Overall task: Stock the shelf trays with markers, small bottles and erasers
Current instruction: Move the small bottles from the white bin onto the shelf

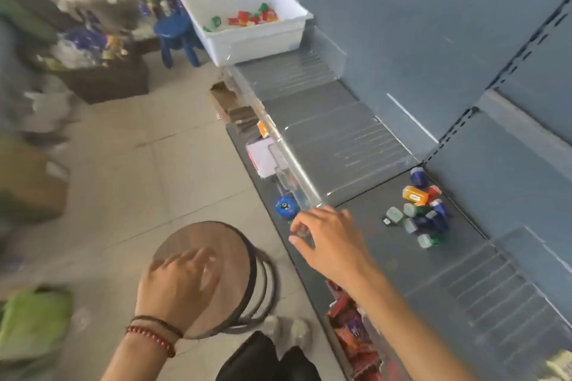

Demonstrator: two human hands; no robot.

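Head camera looks down along a grey shelf (380, 257) that runs from near right to far left, with a blue back panel behind it. The small bottles (424, 210) sit in a loose huddle on the shelf's right part, close to the back panel: stubby little things in dark blue, green and red. Several are tipped so that their pale green ends face out, and one orange bottle with a label lies on its side at the far edge of the group. The right hand (331, 238) is stretched out over the shelf's front edge, left of the bottles and apart from them. Its fingers are curved at the near end of the clear front rail (288, 151). The blur there is too heavy to tell whether forefinger and thumb pinch something glassy or just hang over it. The left hand (179, 278) lies flat with spread fingers on the seat of a round brown stool (216, 244), holding nothing, and two bead bracelets (154, 331) circle its wrist. At the far end of the shelf stands a white tub (247, 40) with a scatter of small red and green items in its bottom. A blue plastic stool (176, 31) stands on the tiled floor just left of it.
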